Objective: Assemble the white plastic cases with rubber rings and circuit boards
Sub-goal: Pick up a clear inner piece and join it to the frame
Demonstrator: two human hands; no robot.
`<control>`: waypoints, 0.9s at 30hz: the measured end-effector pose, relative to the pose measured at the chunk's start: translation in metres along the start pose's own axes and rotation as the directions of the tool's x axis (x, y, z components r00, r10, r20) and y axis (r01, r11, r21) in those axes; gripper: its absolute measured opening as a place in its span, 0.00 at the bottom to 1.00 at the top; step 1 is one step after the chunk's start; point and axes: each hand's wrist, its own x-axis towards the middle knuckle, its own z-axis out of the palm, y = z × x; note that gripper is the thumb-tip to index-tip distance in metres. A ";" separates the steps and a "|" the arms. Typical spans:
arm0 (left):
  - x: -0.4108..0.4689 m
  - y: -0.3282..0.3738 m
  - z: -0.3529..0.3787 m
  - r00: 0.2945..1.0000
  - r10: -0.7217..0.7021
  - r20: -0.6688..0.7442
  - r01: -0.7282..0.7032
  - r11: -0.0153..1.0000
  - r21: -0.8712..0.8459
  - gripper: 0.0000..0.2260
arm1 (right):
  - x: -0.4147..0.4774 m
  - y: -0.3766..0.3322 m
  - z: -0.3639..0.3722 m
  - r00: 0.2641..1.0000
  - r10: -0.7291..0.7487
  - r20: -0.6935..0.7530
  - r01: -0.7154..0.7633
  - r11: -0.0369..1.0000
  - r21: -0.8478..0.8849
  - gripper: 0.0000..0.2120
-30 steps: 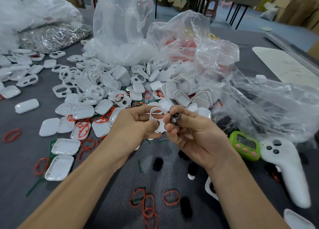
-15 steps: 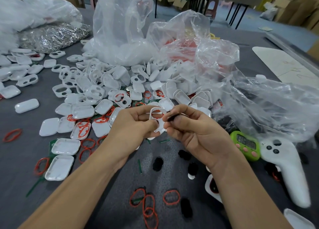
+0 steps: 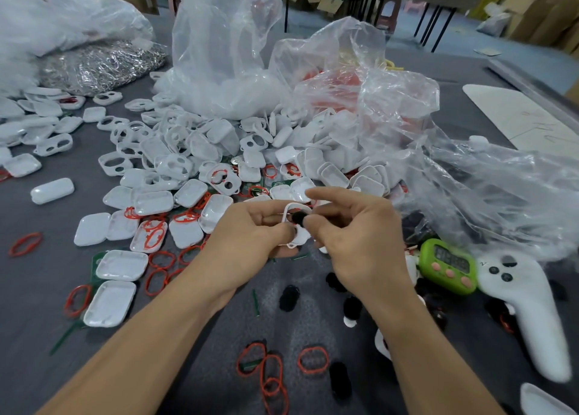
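Note:
My left hand (image 3: 250, 236) grips a white plastic case frame (image 3: 296, 225) with cut-out openings, held above the grey table. My right hand (image 3: 354, 236) pinches a small black round part (image 3: 298, 218) against the frame's opening, index finger raised. A heap of white case halves (image 3: 194, 164) spreads behind and to the left. Red rubber rings (image 3: 272, 367) lie near the front edge and among the cases. Green circuit boards (image 3: 97, 259) peek out under the case shells at the left.
Crumpled clear plastic bags (image 3: 376, 107) rise behind the heap and to the right. A green timer (image 3: 448, 269) and a white controller (image 3: 529, 308) lie at the right. Loose black parts (image 3: 289, 297) dot the table below my hands. A bag of metal clips (image 3: 100, 67) sits far left.
My right hand turned over and brought the black part from its open fingers onto the white frame. The left hand kept its hold in place.

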 end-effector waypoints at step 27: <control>-0.008 0.001 0.013 0.990 0.053 -0.133 -0.053 0.999 -0.001 0.16 | -0.004 -0.007 0.014 0.963 0.017 -0.269 -0.066 0.982 -0.176 0.13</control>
